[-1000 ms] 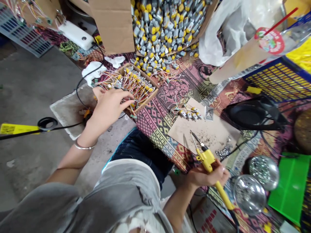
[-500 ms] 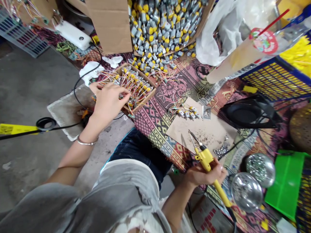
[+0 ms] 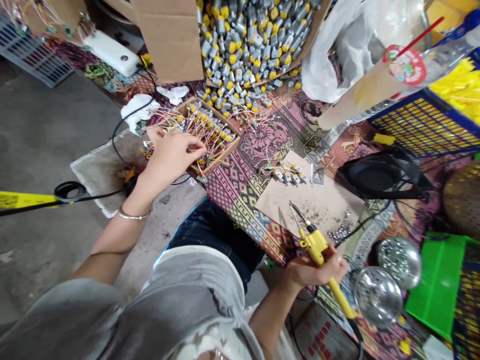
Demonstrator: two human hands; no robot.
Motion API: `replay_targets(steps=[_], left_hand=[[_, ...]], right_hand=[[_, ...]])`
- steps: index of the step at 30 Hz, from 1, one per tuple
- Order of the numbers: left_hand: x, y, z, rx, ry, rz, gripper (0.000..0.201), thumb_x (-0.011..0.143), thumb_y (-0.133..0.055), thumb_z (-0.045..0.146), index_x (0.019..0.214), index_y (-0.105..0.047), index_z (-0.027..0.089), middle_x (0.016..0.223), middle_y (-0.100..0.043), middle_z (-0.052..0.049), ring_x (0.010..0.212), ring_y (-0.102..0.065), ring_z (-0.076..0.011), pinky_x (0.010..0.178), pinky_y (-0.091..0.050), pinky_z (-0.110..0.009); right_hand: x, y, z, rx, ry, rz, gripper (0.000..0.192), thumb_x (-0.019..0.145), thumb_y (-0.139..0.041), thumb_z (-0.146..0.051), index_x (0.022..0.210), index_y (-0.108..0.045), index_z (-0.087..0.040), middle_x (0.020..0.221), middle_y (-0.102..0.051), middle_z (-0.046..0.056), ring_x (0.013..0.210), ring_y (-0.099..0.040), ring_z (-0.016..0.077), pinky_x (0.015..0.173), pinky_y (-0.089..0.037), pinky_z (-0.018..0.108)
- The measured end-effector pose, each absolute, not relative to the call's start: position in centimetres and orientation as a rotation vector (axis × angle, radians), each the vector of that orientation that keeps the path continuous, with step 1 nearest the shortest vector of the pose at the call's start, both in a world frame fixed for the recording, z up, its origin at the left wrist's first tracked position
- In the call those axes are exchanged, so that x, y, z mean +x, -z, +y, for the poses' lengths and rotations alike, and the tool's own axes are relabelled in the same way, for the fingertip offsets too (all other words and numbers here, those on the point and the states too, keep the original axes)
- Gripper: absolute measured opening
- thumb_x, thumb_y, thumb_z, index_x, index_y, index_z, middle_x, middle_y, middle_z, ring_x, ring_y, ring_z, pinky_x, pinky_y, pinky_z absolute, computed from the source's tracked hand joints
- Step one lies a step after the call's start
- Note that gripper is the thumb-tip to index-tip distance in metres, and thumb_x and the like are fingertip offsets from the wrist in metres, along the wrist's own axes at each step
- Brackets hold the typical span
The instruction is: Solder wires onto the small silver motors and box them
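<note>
The small box of wired motors (image 3: 210, 132), left of centre, has the left hand (image 3: 170, 157) reaching in, fingertips pinched among the wires; whether it grips one, I cannot tell. The right hand (image 3: 313, 270), lower right, is closed around a yellow soldering iron (image 3: 318, 250) over the cardboard sheet (image 3: 318, 202). A few wired motors (image 3: 287, 175) lie there; the big carton of bare motors (image 3: 251, 40) at top looks mostly undone.

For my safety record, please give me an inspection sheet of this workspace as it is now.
Surface: patterned cloth with a cardboard sheet on it.
Job's things: small box of wired motors; yellow soldering iron.
Clutter: carton of loose motors, white bag, two metal bowls.
Hands: left hand in the small box; right hand grips the iron.
Cables: black cable beside the box.
Surroundings: concrete floor, blue basket.
</note>
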State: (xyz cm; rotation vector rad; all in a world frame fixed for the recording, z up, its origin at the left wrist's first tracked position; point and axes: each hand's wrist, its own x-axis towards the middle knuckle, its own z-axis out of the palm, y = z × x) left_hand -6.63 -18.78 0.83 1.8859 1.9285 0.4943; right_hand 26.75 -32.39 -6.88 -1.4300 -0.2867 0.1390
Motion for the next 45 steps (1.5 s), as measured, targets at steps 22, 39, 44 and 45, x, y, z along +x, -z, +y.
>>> replay_targets(steps=[22,39,44,45], left_hand=[[-5.6,-1.3,-20.3,1.891,-0.546,2.204,0.016,0.100,-0.063,0.026,0.093,-0.078,0.022,0.105,-0.080,-0.004,0.121,-0.063,-0.0316,0.110,-0.039,-0.051],[-6.2,-0.8,-21.0,1.868,-0.585,2.219,0.018,0.099,-0.063,0.031,0.092,-0.079,0.028,0.104,-0.081,-0.003,0.117,-0.067,-0.0314,0.112,-0.041,-0.050],[-6.1,-0.2,-20.6,1.799,-0.695,2.022,0.013,0.094,-0.068,0.028,0.088,-0.079,0.026,0.101,-0.082,-0.002,0.105,-0.071,-0.0292,0.104,-0.047,-0.045],[-6.1,-0.2,-20.5,1.794,-0.697,2.008,0.012,0.093,-0.068,0.027,0.087,-0.079,0.026,0.101,-0.083,-0.001,0.104,-0.071,-0.0289,0.103,-0.047,-0.044]], right_hand=[[27.0,7.1,-32.5,-1.463,-0.180,-0.292,0.026,0.077,-0.065,-0.046,0.081,-0.053,-0.022,0.074,-0.054,-0.003,0.057,-0.049,0.0102,0.045,-0.031,0.024],[27.1,7.2,-32.6,-1.430,-0.189,-0.330,0.025,0.079,-0.066,-0.044,0.080,-0.051,-0.024,0.077,-0.052,-0.001,0.062,-0.047,0.0112,0.045,-0.031,0.024],[27.1,7.0,-32.6,-1.476,-0.193,-0.309,0.028,0.077,-0.065,-0.048,0.080,-0.049,-0.025,0.077,-0.051,-0.001,0.061,-0.047,0.0111,0.044,-0.030,0.024],[27.1,7.0,-32.6,-1.476,-0.193,-0.297,0.028,0.076,-0.065,-0.048,0.079,-0.049,-0.025,0.077,-0.052,-0.001,0.061,-0.047,0.0112,0.044,-0.029,0.024]])
